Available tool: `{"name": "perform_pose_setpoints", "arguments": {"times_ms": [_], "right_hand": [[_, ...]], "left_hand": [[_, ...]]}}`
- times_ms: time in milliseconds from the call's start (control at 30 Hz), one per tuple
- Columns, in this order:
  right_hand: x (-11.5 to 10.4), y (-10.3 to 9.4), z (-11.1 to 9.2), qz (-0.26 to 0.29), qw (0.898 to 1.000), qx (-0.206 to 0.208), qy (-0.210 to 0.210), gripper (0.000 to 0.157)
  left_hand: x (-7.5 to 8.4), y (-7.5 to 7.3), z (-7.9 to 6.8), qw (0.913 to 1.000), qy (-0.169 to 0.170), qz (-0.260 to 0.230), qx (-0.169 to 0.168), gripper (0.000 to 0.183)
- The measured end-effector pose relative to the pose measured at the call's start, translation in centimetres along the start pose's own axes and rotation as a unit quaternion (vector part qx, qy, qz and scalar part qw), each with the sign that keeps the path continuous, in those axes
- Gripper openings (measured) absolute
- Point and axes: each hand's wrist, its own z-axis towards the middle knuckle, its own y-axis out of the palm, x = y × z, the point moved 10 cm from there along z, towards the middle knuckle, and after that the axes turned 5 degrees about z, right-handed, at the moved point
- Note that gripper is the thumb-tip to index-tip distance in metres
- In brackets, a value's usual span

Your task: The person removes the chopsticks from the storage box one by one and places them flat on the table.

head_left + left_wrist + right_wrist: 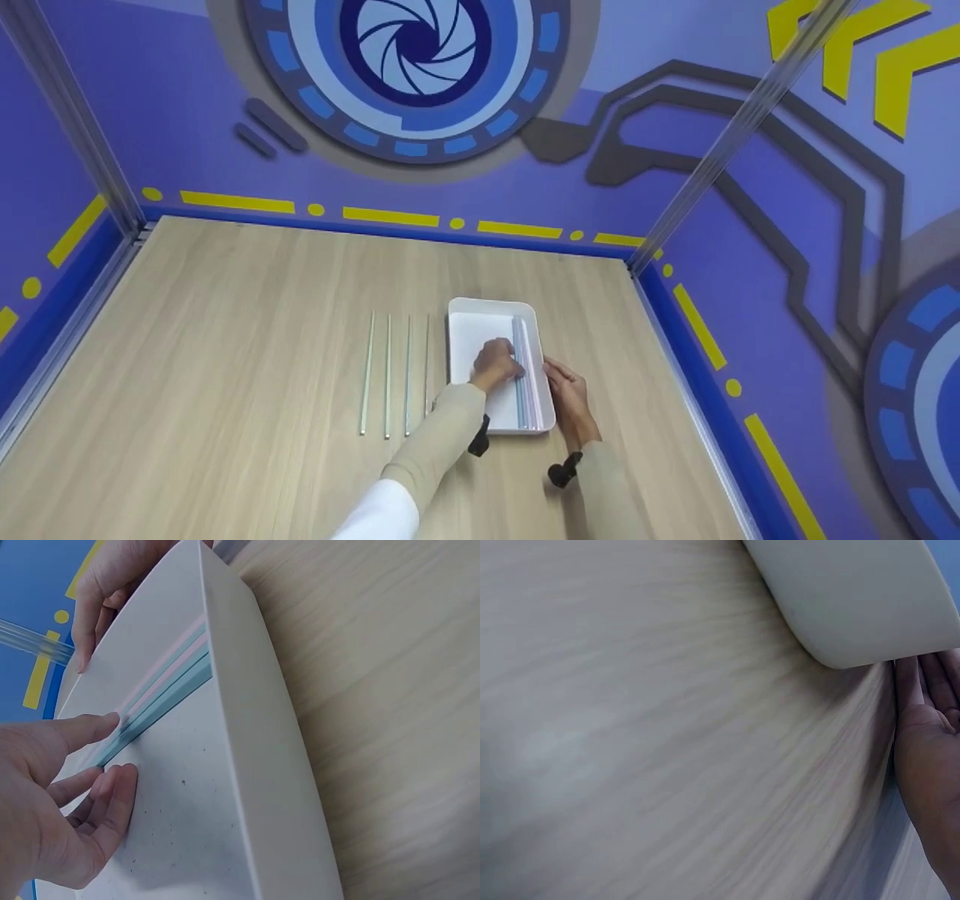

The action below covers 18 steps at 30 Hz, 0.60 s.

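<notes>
A white rectangular tray (pixel 475 322) holds several long, slender teal and pink sticks (pixel 176 686) along its right side. My left hand (pixel 495 363) reaches inside it. In the left wrist view, the left thumb and fingers (pixel 112 810) lie on either side of the nearest teal stick, with a visible gap between thumb and fingertips. Outside the tray, my right hand (pixel 570 394) rests along the right wall with its fingers extended. The right wrist view shows those fingers partly hidden behind the tray's corner.
Several thin, pale rods (pixel 388 375) lie side by side on the wooden table (pixel 247 337), left of the tray. The left forearm overlaps the rightmost one. Blue printed panels (pixel 480 187) stand behind and at both sides, joined by metal posts (pixel 739 142).
</notes>
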Motion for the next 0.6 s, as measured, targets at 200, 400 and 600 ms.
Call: {"name": "perform_pose_setpoints", "arguments": {"times_ms": [200, 400, 600], "right_hand": [[-0.1, 0.3, -0.1, 0.006, 1.0, -0.004, -0.002, 0.044], [-0.2, 0.5, -0.1, 0.013, 1.0, -0.019, -0.011, 0.045], [-0.1, 0.1, 0.1, 0.016, 1.0, -0.011, -0.006, 0.046]], "left_hand": [[0.2, -0.6, -0.6, 1.0, -0.005, 0.003, -0.003, 0.026], [0.6, -1.2, -1.1, 0.9992, 0.001, 0.037, -0.013, 0.02], [1.4, -1.6, -0.8, 0.9885, 0.019, 0.149, -0.016, 0.026]]}}
